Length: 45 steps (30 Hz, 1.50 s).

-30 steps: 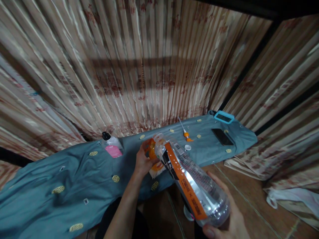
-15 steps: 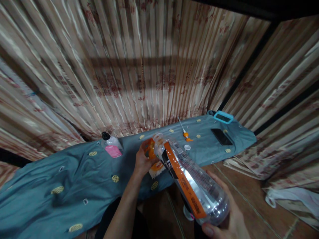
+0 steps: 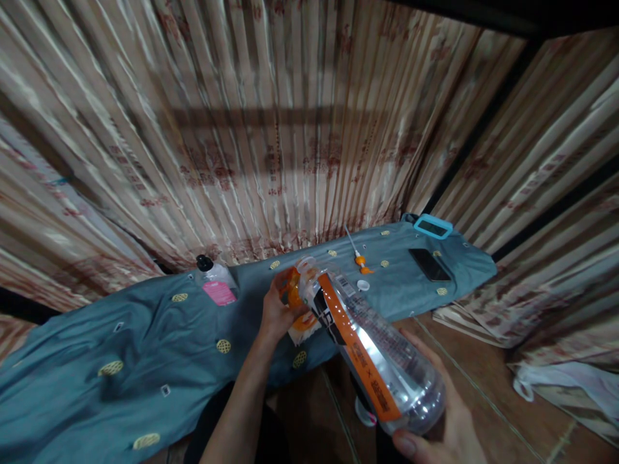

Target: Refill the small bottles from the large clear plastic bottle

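right hand (image 3: 452, 412): clear bottle (image 3: 372, 354) across cloth (image 3: 193, 335) edge | phone (image 3: 429, 265) well apart

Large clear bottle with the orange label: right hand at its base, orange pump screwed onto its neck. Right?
Not the pump: the head view shows the orange pump lying on the blue-green cloth. The right hand is at the base of the large clear bottle, as you say.

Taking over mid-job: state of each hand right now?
Left hand: closed, holding the translucent orange bottle.
Right hand: closed, holding the clear orange-labelled bottle.
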Available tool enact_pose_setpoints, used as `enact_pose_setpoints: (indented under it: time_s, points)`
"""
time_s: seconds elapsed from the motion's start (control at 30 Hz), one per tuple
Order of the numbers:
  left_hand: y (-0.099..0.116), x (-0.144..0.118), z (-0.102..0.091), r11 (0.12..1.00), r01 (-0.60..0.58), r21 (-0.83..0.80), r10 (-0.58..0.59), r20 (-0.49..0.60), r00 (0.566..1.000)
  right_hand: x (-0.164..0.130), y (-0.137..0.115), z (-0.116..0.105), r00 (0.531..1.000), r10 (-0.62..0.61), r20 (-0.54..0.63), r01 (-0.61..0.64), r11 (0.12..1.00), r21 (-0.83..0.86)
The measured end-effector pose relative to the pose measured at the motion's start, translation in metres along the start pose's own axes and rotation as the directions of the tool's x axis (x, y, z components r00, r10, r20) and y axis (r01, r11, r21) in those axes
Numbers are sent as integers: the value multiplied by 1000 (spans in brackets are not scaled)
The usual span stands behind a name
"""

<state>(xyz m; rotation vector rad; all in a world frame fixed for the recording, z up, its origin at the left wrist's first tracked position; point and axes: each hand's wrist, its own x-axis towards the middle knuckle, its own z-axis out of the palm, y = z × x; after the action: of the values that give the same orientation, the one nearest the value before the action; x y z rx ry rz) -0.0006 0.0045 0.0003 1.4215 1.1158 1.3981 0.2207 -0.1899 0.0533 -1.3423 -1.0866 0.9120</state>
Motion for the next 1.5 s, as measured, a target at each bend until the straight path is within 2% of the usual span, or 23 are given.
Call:
enact_pose_setpoints:
  time_s: [0.13, 0.33, 0.7, 0.97, 1.27, 1.5]
  points:
    - [-1, 0, 0, 1000, 7, 3, -7, -17, 1000, 4, 11, -14, 987, -57, 147, 61, 998, -25]
    - [0, 1, 0, 1000, 16, 24, -16, -13, 1000, 5, 23, -28, 964, -114, 241, 130, 990, -54]
    - [4, 0, 2, 999, 30, 26, -30, -26, 999, 8, 25, -28, 964, -135, 227, 157, 985, -78]
    - [0, 0, 2, 999, 20, 31, -19, -28, 999, 8, 22, -27, 960, -155, 234, 178, 981, -80]
    - [0, 0, 1, 999, 24, 24, -23, -20, 1000, 7, 22, -26, 966, -121, 227, 142, 987, -79]
    - [-1, 0, 1, 1000, 14, 25, -14, -30, 999, 8, 21, -26, 960, -146, 238, 174, 979, -101]
